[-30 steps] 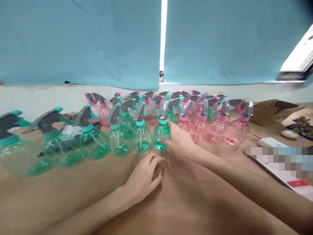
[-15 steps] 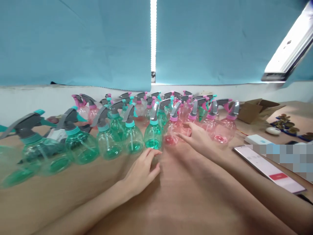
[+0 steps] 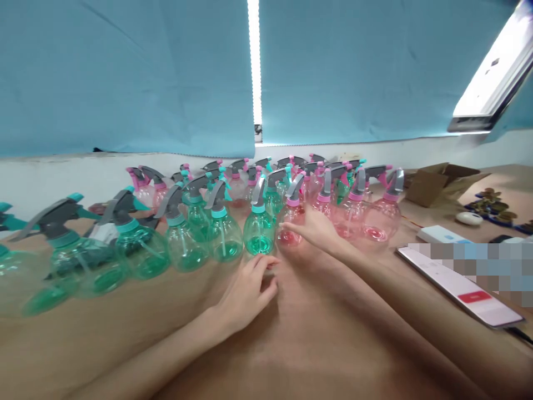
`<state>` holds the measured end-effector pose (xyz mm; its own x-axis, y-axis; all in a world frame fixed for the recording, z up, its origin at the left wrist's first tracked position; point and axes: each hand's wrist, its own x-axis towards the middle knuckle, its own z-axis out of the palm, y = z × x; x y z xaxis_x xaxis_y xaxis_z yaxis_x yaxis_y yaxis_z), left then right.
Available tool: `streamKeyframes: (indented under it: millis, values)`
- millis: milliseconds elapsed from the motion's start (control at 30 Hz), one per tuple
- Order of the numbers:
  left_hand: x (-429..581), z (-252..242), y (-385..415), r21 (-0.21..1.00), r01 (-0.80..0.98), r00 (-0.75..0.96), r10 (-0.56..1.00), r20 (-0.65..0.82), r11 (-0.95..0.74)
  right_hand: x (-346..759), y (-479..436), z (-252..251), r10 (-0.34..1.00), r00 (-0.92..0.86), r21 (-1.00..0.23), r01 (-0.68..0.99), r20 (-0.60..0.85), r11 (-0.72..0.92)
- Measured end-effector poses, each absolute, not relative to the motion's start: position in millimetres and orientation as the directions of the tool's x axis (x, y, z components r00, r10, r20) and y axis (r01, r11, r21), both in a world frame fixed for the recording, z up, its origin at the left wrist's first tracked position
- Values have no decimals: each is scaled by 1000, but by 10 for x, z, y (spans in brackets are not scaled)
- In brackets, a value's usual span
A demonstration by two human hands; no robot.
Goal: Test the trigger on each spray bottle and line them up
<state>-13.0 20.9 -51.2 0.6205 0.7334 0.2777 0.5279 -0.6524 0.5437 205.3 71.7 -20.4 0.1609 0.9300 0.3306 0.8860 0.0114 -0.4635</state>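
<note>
My right hand (image 3: 320, 229) is around the right side of a pink spray bottle (image 3: 288, 238) in the front row. Its thumb lies across the front of the clear round body, and the other fingers are partly hidden behind it. My left hand (image 3: 250, 289) rests on the table with its fingers loosely apart and nothing in them. Just beyond its fingertips stands a green spray bottle (image 3: 259, 230) with a turquoise collar and grey trigger head. Another green spray bottle (image 3: 225, 236) is to its left.
More green spray bottles (image 3: 144, 253) curve away to the left, and pink spray bottles (image 3: 380, 219) stand to the right. Several others are packed behind. On the right lie a phone (image 3: 452, 283), a white box (image 3: 443, 235), a white mouse (image 3: 468, 218) and an open cardboard box (image 3: 433, 186).
My right hand has moved a little left and closed around the pink bottle. My left hand stays nearly in place. The view has shifted slightly.
</note>
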Motion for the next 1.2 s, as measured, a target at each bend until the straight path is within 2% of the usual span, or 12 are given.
streamKeyframes:
  millis: [300,500,700,933,1100,1200]
  values:
    - [-159,-490,188,555,537,578,756,306,-635,2114,660,-195,943,107,-419,907,315,37]
    - [-131,-373,123,609,505,527,778,344,-611,2134,343,-201,939,87,-417,907,332,63]
    - [42,-185,37,670,452,434,801,412,-589,2061,-200,-249,923,-26,-432,878,385,205]
    - [275,25,-27,779,313,449,807,384,-544,1816,-569,-253,839,-206,-491,732,503,474]
    - [303,85,-54,782,319,401,824,401,-536,1667,-520,-469,844,-127,-610,636,521,472]
    - [278,83,-43,788,275,369,817,443,-551,1630,-469,-557,823,-157,-615,592,546,521]
